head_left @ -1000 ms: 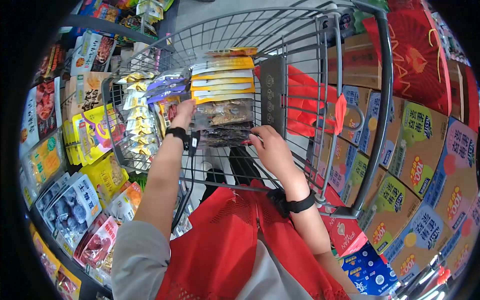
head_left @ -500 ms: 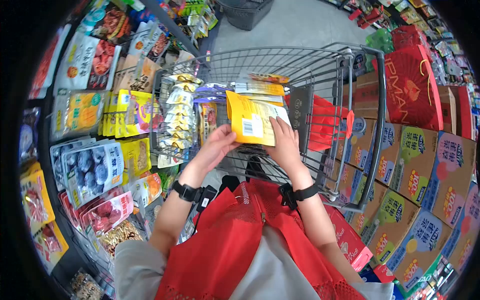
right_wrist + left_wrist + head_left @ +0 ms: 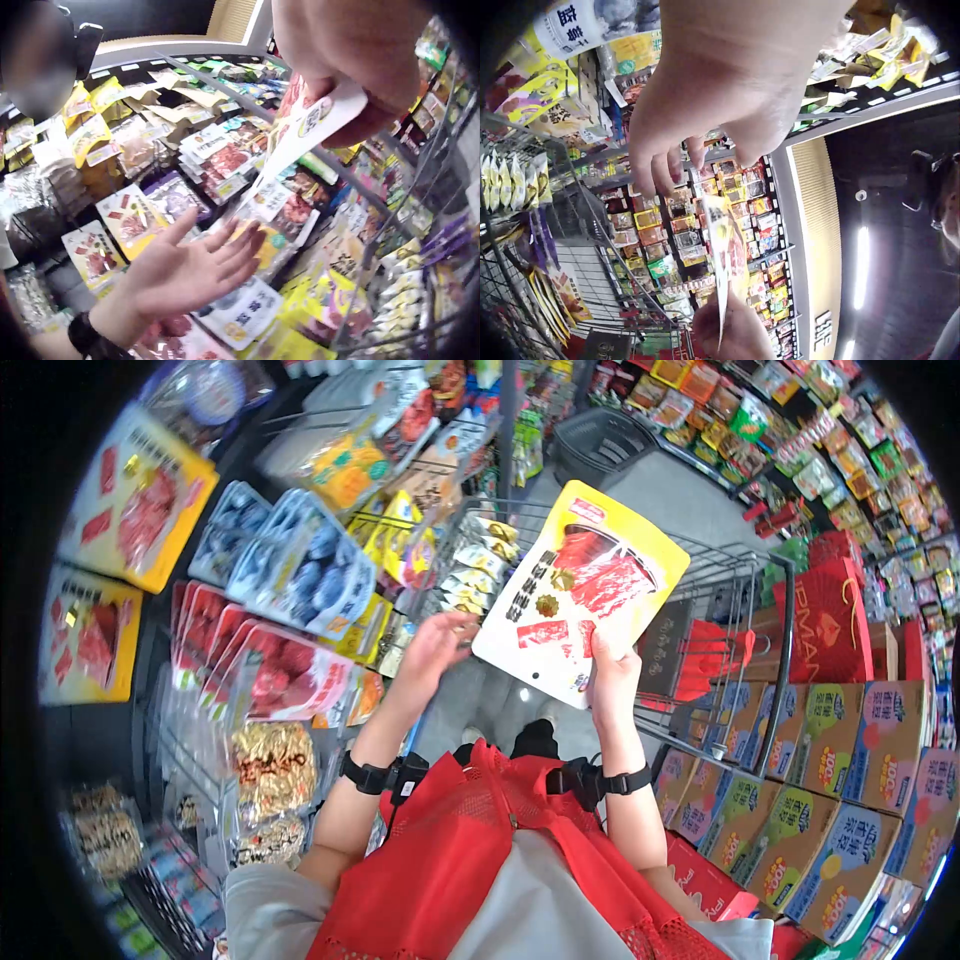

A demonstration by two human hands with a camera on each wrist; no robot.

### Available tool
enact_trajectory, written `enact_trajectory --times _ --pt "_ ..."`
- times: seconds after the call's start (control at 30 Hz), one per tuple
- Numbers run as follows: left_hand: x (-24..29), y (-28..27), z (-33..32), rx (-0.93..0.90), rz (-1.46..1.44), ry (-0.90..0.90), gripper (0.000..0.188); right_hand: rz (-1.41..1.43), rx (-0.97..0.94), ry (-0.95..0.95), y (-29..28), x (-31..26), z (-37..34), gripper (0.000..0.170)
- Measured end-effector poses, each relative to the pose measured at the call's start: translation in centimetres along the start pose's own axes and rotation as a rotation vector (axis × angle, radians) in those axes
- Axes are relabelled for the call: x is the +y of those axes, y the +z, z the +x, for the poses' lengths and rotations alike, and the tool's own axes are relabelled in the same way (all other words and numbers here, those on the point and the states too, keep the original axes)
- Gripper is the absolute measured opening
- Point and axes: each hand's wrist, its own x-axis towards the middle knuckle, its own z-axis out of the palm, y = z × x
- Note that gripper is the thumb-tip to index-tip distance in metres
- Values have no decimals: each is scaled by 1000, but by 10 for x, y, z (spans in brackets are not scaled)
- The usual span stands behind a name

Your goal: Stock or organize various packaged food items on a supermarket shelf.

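Note:
In the head view my right hand [image 3: 612,675] pinches a white and yellow snack bag [image 3: 590,590] by its lower edge, thumb over the printed front. Red strips of food are pictured on the bag, which is held up above the shopping cart [image 3: 745,575]. My left hand [image 3: 437,650] hovers beside the bag's lower left corner, fingers loosely spread with nothing in them. The left wrist view shows the bag almost edge-on, below the left fingers. The right wrist view has the left palm [image 3: 184,266] facing up, apart from the bag.
Hanging snack bags fill the rack at left, including blueberry-printed bags [image 3: 310,565] and similar yellow and white bags [image 3: 140,500]. Stacked cartons [image 3: 790,830] and a red gift bag [image 3: 825,610] stand at right. A dark basket [image 3: 605,445] sits on the floor ahead.
Both hands first reached into the cart's bags, then lifted one out with its back showing. Now its printed front faces me, the left hand has let go, and the view has turned left.

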Motion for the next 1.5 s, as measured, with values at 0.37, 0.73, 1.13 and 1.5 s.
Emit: enact_trajectory --times 0.37,0.73,1.13,1.5 --pt "12 -24 -118 310 60 81 30 -12 -630 117 91 11 -103 28" --pt "138 -54 -244 391 1438 731 30 -524 -718 -880 153 -39 -146 98" --pt "200 -40 -277 707 1615 913 30 -397 -1222 -987 193 -37 -166 19" --pt "185 -45 -242 1069 715 409 59 3 -1535 -242 246 -99 -148 28"
